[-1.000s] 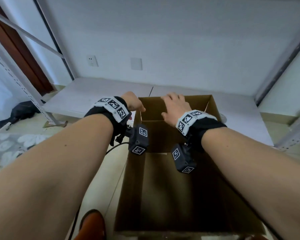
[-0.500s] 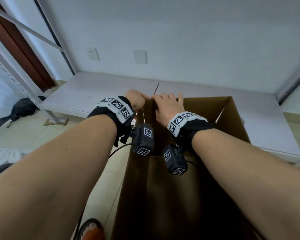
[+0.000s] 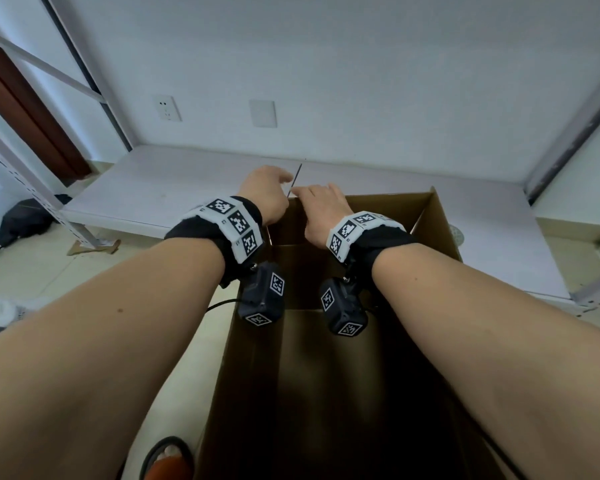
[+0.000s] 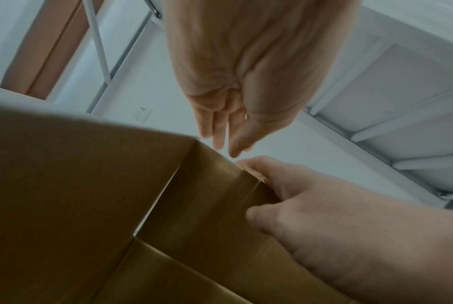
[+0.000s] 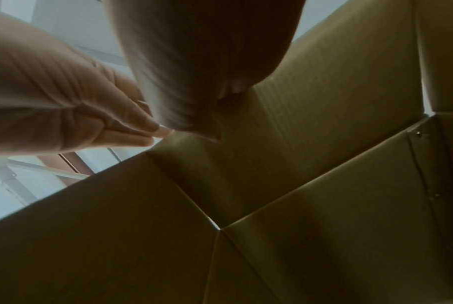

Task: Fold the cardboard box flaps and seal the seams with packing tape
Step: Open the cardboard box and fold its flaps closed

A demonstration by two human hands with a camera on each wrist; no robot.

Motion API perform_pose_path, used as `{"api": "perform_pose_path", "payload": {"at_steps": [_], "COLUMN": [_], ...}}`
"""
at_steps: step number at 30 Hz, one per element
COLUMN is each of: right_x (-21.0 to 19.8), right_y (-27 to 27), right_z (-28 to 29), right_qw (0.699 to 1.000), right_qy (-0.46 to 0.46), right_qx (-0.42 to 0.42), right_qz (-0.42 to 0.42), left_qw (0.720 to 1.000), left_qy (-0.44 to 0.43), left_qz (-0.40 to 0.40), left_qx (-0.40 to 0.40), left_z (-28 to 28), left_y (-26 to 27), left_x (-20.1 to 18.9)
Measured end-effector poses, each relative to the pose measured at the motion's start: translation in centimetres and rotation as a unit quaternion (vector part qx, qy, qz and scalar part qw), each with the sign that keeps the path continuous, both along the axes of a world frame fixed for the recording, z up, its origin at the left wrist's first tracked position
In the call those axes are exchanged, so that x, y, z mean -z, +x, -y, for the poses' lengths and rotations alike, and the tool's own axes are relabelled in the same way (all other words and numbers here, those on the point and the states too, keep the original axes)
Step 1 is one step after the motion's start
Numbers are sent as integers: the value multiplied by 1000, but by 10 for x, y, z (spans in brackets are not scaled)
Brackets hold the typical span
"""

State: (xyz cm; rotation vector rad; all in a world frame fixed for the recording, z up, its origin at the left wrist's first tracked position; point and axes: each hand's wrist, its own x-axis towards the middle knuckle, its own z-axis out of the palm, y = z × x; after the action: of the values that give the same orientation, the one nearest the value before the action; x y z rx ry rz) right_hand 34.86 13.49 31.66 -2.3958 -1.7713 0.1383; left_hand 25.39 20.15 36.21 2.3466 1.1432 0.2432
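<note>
A large brown cardboard box (image 3: 329,382) stands open below me, its flaps upright. My right hand (image 3: 321,209) grips the top edge of the far flap (image 4: 220,195) near its left corner, thumb inside and fingers over the rim. Just beyond that corner my left hand (image 3: 269,194) hovers with straight fingers and holds nothing. In the left wrist view the left hand (image 4: 228,123) points down at the corner beside the right hand (image 4: 311,205). The right wrist view shows the box's inner walls (image 5: 324,185) and the left hand (image 5: 90,115). No tape is in view.
A low white platform (image 3: 187,181) lies behind the box against the wall. Metal rack posts rise at the left (image 3: 32,188) and right (image 3: 568,133). A dark bag (image 3: 21,220) lies on the floor at left. My foot in an orange slipper (image 3: 167,459) is beside the box.
My right hand has slid left along the far flap's edge to its left corner. The left hand has lifted off the corner and its fingers have straightened.
</note>
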Motion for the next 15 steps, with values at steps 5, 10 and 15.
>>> {"api": "perform_pose_path", "payload": {"at_steps": [5,10,15], "right_x": [-16,-36,-36], "right_y": [21,54,79], "right_z": [18,57,97], "right_qw": [998,982,934], "right_qy": [-7,10,-5], "right_qx": [63,185,346], "right_qz": [3,27,-90], "left_qw": [993,983,981], "left_qy": [-23,-31,-28], "left_qz": [-94,-151,-135], "left_qx": [68,104,133], "left_z": [12,24,40], "left_y": [13,26,52], "left_x": [-2,1,5]}}
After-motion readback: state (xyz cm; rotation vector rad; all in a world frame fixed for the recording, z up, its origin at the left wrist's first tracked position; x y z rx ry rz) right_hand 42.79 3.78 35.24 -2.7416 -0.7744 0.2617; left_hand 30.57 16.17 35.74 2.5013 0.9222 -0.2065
